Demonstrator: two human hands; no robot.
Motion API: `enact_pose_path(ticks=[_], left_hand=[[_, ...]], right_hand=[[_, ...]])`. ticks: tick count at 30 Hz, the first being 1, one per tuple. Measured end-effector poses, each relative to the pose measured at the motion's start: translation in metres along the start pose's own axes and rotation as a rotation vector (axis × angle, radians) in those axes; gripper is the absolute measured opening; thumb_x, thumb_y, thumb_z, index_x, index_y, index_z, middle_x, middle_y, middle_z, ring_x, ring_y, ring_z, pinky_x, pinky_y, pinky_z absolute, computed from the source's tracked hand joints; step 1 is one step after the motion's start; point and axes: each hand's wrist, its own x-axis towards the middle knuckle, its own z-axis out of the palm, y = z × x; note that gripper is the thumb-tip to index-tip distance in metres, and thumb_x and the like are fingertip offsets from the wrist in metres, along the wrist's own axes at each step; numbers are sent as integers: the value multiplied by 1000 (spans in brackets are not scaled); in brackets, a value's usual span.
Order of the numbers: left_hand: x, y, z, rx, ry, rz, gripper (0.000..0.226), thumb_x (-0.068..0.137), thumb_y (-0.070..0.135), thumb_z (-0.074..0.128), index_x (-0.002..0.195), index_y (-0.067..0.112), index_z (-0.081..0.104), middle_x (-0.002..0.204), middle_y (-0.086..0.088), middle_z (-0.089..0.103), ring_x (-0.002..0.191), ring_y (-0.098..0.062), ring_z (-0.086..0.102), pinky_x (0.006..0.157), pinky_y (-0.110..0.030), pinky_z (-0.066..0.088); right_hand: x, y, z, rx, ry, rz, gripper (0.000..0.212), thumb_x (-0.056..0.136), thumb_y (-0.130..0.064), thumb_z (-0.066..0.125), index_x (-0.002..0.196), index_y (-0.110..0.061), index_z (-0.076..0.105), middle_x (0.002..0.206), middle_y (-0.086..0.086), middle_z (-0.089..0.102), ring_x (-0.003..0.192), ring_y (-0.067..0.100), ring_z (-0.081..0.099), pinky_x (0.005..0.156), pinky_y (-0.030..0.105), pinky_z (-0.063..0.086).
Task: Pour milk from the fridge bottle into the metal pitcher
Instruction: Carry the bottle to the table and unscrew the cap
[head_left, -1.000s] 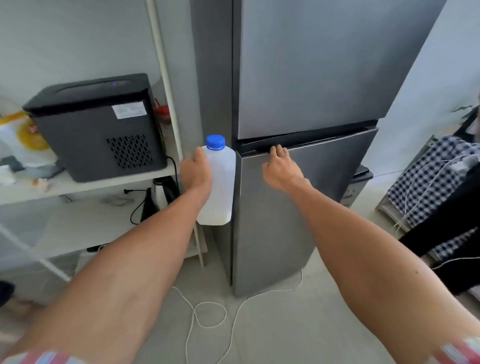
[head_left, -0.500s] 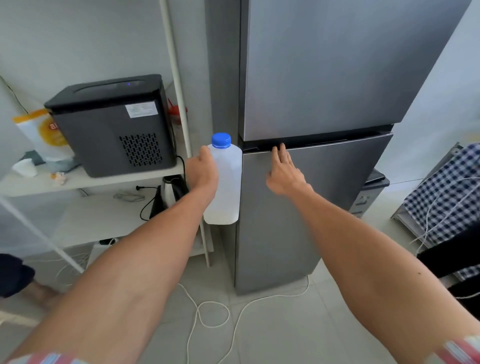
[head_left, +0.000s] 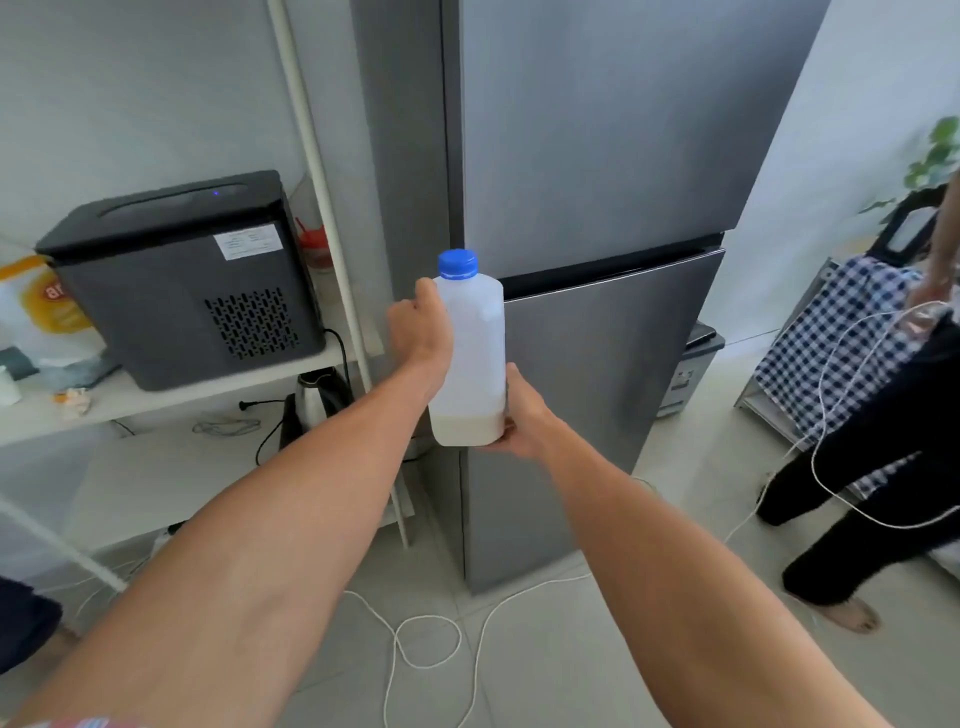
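Fingers of the left hand (head_left: 421, 332) wrap the upper body of the translucent plastic milk bottle with a blue cap (head_left: 470, 358); the right hand (head_left: 522, 421) cups and grips its base. Bottle upright, nearly empty, held just in front of the closed grey steel fridge (head_left: 597, 208). Black box-shaped appliance (head_left: 182, 280) on the white shelf (head_left: 156, 400), far left.

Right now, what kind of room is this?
Probably a home kitchen or utility corner. A steel two-door fridge stands beside a white shelf holding a black countertop appliance, with a kettle below. The left hand grips a milk bottle.
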Motion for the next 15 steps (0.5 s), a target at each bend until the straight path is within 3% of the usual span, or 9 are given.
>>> enact_pose_path(ticks=[3, 7, 11, 15], left_hand=[[-9, 1, 8, -14, -65, -9, 36, 75, 44, 43, 55, 14, 38, 58, -5, 46, 56, -24, 41, 56, -37, 35], [-29, 2, 25, -30, -218, 11, 35, 76, 39, 41, 52, 16, 34, 54, -3, 42, 56, -23, 38, 56, -36, 33], [-58, -1, 48, -33, -387, 11, 38, 78, 39, 41, 46, 21, 31, 52, 1, 39, 59, -22, 37, 58, -37, 33], [-99, -6, 74, -33, -558, -7, 37, 73, 46, 40, 50, 19, 32, 56, -2, 40, 60, -22, 36, 58, -38, 33]], right_hand=[[-9, 3, -9, 32, 93, -22, 44, 105, -51, 41, 124, -22, 66, 119, 10, 75, 107, 33, 72, 91, 59, 60], [-27, 13, -28, 121, 221, -80, 42, 104, -50, 43, 124, -22, 67, 116, 7, 76, 101, 31, 73, 83, 50, 64], [-44, 31, -61, 169, 388, -108, 51, 101, -59, 41, 122, -22, 69, 119, 9, 76, 103, 33, 73, 90, 55, 62], [-84, 47, -96, 168, 516, -120, 51, 101, -62, 39, 123, -26, 69, 116, 5, 76, 102, 29, 72, 81, 45, 64]])
